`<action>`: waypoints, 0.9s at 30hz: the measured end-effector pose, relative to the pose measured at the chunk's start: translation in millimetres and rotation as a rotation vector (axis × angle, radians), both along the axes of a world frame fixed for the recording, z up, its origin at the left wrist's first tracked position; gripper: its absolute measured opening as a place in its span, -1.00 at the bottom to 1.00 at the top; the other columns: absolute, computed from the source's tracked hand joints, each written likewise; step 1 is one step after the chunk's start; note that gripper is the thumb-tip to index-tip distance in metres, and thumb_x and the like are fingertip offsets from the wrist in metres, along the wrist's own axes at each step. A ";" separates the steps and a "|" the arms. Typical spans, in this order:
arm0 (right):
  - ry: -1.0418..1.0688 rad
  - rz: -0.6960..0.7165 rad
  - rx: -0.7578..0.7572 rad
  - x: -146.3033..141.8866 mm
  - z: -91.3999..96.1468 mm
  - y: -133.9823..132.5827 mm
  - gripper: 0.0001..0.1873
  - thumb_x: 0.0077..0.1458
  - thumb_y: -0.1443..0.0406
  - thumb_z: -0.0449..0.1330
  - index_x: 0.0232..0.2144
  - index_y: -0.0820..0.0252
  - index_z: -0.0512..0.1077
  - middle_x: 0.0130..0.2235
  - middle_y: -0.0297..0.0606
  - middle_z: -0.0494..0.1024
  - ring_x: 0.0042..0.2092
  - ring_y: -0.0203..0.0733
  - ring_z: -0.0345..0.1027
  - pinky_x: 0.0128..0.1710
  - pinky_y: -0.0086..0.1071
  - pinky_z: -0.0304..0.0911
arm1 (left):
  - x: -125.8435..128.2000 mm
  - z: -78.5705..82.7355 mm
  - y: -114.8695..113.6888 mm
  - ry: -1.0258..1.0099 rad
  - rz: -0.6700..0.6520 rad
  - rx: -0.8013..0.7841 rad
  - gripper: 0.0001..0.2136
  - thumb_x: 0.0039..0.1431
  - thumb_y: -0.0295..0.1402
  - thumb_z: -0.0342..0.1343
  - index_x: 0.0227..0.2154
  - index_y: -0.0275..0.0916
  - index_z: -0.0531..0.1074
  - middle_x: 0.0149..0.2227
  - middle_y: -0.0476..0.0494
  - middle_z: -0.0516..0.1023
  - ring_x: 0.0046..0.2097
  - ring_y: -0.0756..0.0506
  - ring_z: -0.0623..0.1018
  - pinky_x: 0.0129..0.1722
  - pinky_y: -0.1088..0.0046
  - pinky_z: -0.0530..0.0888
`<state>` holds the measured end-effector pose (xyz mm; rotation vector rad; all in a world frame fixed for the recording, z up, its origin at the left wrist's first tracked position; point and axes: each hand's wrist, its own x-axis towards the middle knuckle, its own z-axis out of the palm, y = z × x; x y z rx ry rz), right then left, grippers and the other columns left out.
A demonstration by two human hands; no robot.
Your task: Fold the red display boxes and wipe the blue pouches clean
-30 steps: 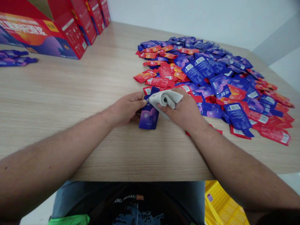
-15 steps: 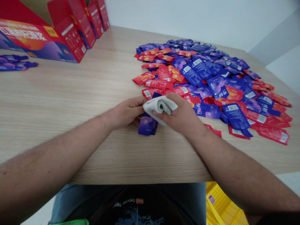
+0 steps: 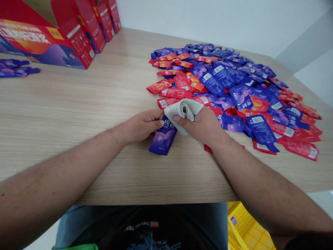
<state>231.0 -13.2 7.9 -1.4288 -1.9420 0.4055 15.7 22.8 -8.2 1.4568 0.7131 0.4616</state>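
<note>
Between the fingers and thumb of my left hand is a purple drink pouch, pinched along its left side and tilted over the table. My right hand grips a rolled white cloth, which rests against the upper part of that pouch and covers its top end. The fingers behind the cloth are hidden. Just beyond my hands spreads a heap of purple and red pouches. Part of a red pouch shows beneath my right wrist.
Red and purple cardboard boxes line the table's far left, the front one open on top. A few purple pouches lie before them. A yellow plastic crate stands below the table's edge at right. A white wall rises behind.
The cloth and my right hand have moved slightly right and up along the pouch. More of the pouch's front now shows, and its lower end has swung a little left.
</note>
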 end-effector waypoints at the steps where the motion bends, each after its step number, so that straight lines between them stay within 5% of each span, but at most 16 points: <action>1: -0.005 0.004 -0.003 -0.2 0.0 -0.3 -0.66 0.13 0.03 0.26 -0.18 0.13 0.51 -0.22 -0.24 0.60 -0.21 -0.04 0.45 -0.19 -0.23 0.32 | 0.1 0.0 0.3 -0.006 -0.012 0.020 -0.88 0.16 -0.37 0.07 -0.45 -0.25 0.28 -0.50 0.06 0.30 -0.49 0.06 0.27 -0.48 0.55 0.23; 21: 0.005 0.002 -0.037 -1.7 1.6 -2.1 -0.68 0.17 0.07 0.25 -0.12 0.12 0.51 -0.20 -0.25 0.61 -0.21 -0.03 0.47 -0.18 -0.20 0.35 | -0.8 1.4 0.1 -0.003 0.015 0.021 -0.86 0.13 -0.34 0.10 -0.50 -0.25 0.33 -0.48 0.01 0.38 -0.46 0.03 0.32 -0.45 0.53 0.26; 27: -0.091 0.125 0.036 -7.9 2.7 -9.4 -0.71 0.14 0.07 0.28 -0.20 0.14 0.50 -0.23 -0.23 0.58 -0.19 -0.03 0.44 -0.19 -0.22 0.31 | 2.1 -1.5 -0.6 -0.017 0.106 -0.060 -0.87 0.11 -0.31 0.17 -0.40 -0.25 0.39 -0.45 0.01 0.41 -0.46 0.05 0.35 -0.46 0.57 0.29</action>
